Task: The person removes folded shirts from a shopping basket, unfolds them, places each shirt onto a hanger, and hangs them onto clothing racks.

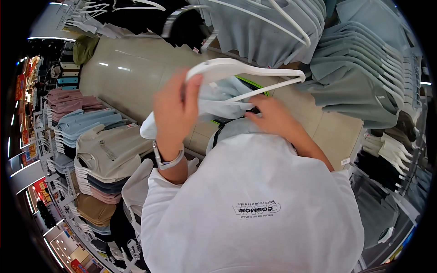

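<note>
Step in hand, by judgement: handling white hanger (241, 68) together with pale cloth (223, 88). Left hand (173, 107) pinches hanger's broad end, thumb against face; hanger held aloft, tilted. Right hand (273, 116) below hanger's bar, fingers curled near pale cloth; blur, cannot tell if gripping. Next move seems to call for steady left pinch, careful right fingers around cloth. Hanger: smooth, rigid, curved shoulder, straight bar. Cloth: thin-looking, creased. Right of hanger: grey-green shirts (359, 68), soft, draping. Left below hanger: beige sweatshirt (109, 145), matte.
</note>
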{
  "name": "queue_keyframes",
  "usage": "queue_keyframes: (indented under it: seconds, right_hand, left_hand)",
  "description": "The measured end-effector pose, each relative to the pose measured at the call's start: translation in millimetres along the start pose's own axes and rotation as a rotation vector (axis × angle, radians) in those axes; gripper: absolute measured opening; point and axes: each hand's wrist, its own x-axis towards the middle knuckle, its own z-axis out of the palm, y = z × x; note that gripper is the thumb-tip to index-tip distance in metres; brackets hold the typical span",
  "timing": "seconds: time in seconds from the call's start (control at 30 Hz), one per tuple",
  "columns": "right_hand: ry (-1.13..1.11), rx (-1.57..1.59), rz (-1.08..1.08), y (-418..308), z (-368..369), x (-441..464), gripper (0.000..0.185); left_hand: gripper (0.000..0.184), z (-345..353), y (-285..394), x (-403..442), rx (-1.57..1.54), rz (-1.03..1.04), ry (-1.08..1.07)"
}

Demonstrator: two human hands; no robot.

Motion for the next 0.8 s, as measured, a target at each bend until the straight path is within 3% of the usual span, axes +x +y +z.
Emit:
queue_keyframes:
  seconds: [0.03, 0.1, 0.13, 0.2, 0.23, 0.27, 0.33, 0.43, 0.57, 0.63, 0.7, 0.73, 0.8]
  right_hand:
    - [-0.002, 0.001, -0.003, 7.5, -4.4, 0.6, 0.035]
    - [-0.011, 0.126, 0.364, 17.9, -13.2, -0.5, 0.028]
    - [-0.015, 0.127, 0.365, 21.2, -16.4, -0.7, 0.028]
    - [0.217, 0.454, 0.298, 27.6, -20.9, -1.8, 0.022]
    - [0.445, 0.578, 0.203, 41.1, -10.2, -3.9, 0.013]
    - [0.450, 0.576, 0.207, 56.1, -10.5, -8.5, 0.013]
    - [0.769, 0.320, -0.004, 70.2, -19.0, -13.6, 0.009]
    - [0.836, 0.502, -0.051, 72.8, -44.5, -22.9, 0.009]
    - [0.824, 0.409, -0.165, 50.2, -75.7, -21.6, 0.006]
    - [0.629, 0.533, -0.240, 16.6, -91.3, -10.8, 0.008]
    - [0.423, 0.522, -0.349, -14.8, -99.0, 0.7, 0.024]
    - [0.429, 0.517, -0.345, -22.1, -97.8, 6.0, 0.024]
    - [0.577, 0.366, -0.159, -29.9, -96.8, 13.9, 0.042]
  left_hand:
    - [0.018, -4.3, -6.0, -0.5, -0.042, 0.008, 0.058]
    - [0.019, -13.3, -15.3, -2.3, -0.076, 0.026, 0.088]
    - [0.019, -14.3, -19.3, -3.3, -0.076, 0.023, 0.087]
    - [0.023, -13.8, -26.4, -5.7, -0.061, 0.062, 0.077]
    - [0.023, -14.3, -26.6, -5.7, -0.063, 0.065, 0.073]
    - [0.024, -14.6, -26.0, -6.4, -0.069, 0.056, 0.091]
    - [0.025, -16.0, -27.6, -7.1, -0.075, 0.046, 0.109]
    - [0.027, -21.0, -33.8, -7.3, -0.080, 0.016, 0.093]
    - [0.026, -20.2, -30.2, -3.0, -0.038, 0.040, -0.013]
    - [0.026, -15.5, -24.0, -1.7, -0.005, 0.072, -0.060]
    - [0.024, -11.0, -18.0, -1.9, -0.125, 0.136, -0.070]
    - [0.024, -11.4, -16.8, -0.6, -0.128, 0.141, -0.074]
    - [0.022, -14.1, -15.8, 0.3, -0.231, 0.168, -0.050]
